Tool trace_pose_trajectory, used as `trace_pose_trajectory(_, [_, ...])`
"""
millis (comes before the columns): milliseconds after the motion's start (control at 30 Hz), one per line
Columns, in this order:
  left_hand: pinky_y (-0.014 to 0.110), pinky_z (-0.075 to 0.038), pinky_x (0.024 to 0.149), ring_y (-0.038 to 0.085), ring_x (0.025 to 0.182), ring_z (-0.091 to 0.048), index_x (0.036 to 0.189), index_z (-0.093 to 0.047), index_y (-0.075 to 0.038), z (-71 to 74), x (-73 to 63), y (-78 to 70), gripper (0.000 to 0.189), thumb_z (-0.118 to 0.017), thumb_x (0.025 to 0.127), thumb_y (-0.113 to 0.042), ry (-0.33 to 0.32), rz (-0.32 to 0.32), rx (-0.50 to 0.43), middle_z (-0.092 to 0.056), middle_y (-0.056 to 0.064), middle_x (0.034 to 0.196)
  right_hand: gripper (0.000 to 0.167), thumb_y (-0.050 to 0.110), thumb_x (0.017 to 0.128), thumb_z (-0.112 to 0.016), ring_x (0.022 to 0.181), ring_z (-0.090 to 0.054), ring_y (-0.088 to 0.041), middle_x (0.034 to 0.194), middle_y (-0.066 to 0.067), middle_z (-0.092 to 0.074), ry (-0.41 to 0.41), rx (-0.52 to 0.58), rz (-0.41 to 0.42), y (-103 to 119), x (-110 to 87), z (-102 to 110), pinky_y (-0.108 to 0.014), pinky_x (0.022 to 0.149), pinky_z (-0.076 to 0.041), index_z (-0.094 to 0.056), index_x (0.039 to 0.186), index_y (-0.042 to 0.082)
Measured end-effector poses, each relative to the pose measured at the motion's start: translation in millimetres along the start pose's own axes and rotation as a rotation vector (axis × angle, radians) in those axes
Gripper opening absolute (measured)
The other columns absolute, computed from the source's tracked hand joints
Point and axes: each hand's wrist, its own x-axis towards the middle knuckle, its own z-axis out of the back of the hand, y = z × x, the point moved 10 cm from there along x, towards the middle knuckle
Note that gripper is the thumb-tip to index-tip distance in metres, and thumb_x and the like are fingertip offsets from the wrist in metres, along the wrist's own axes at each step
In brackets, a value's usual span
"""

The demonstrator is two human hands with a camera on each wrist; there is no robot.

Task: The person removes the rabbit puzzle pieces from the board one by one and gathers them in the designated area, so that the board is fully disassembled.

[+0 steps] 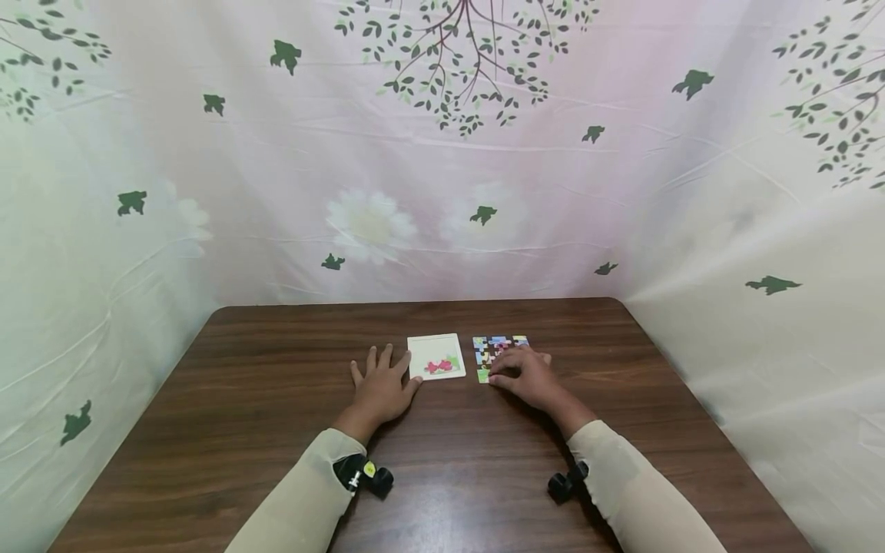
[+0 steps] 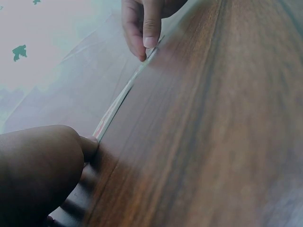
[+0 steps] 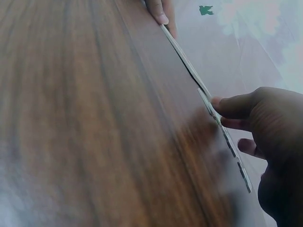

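Observation:
A small jigsaw puzzle (image 1: pixel 482 355) of colourful interlocked pieces lies at the far middle of the table. Over it, my right hand (image 1: pixel 531 380) bends its fingers, and thumb and forefinger pinch a green puzzle piece at the near left corner. The hand covers much of the puzzle's right part. Just left of the puzzle is a flat white square board (image 1: pixel 425 349) with a pink and green picture in its lower right. My left hand (image 1: pixel 380 388) lies spread, with thumb and forefinger touching the board's left side. Seen edge-on in the right wrist view, the puzzle (image 3: pixel 230 144) looks thin.
The brown wooden table (image 1: pixel 276 384) has rounded far corners. A pale cloth (image 1: pixel 276 192) printed with leaves, flowers and green shapes hangs behind and along both sides. Black cameras are strapped at both wrists, over light sleeves (image 1: pixel 297 491).

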Motion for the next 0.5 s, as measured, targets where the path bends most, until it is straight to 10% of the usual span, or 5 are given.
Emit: trace_pose_trajectory(500, [0.085, -0.003, 0.127, 0.051, 0.169, -0.014, 0.168, -0.046, -0.024, -0.9, 0.7, 0.5, 0.066, -0.056, 0.11, -0.054, -0.019, -0.002, -0.008, -0.028, 0.021, 0.18, 0.011, 0.014, 0.089, -0.091, 0.11, -0.069, -0.028, 0.108, -0.002, -0.08, -0.081, 0.043, 0.081, 11, 15.4, -3, -0.051, 0.093, -0.029, -0.082, 0.09, 0.019])
